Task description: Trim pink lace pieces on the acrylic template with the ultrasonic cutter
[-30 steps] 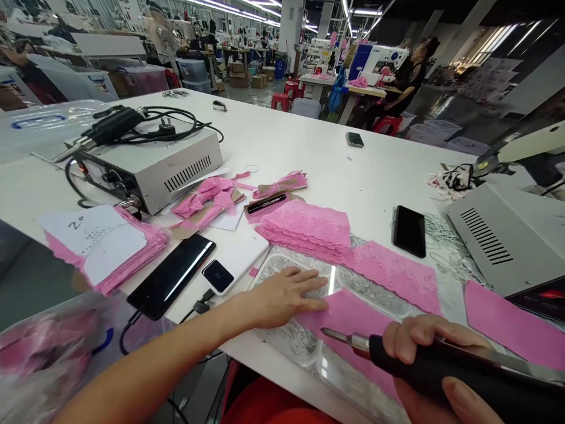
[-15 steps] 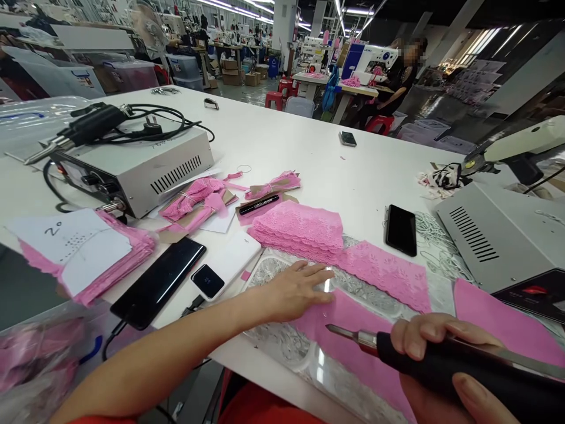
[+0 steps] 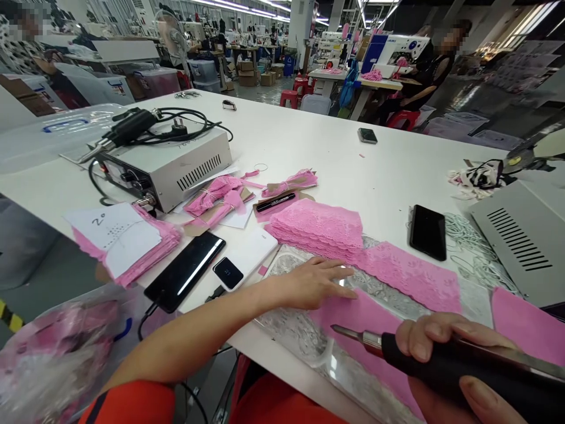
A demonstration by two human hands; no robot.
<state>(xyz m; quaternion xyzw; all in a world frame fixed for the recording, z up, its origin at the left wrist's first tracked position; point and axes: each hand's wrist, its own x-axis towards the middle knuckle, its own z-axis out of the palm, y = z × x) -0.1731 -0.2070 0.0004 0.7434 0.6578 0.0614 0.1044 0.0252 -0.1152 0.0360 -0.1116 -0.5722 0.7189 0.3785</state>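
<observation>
white tabletop (image 3: 282, 132) is partly covered by things. nearest, a black-handled tool (image 3: 445, 372) is clamped in the curled fingers of the right hand (image 3: 441, 330); whether its metal tip (image 3: 342, 331) is touching the pink piece (image 3: 375, 371) beneath cannot be told. this piece is laid on a clear plastic panel (image 3: 302, 338), and at its left end the left hand (image 3: 315, 284) is placed flat, fingers slightly apart. beyond, pink lace (image 3: 315, 224) is stacked.

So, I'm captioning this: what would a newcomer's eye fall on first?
Probably the black pointed tool in the right hand, low in the foreground over a plain pink piece. Next, the left hand at that piece's left end, with a stack of pink lace just beyond it.
</observation>
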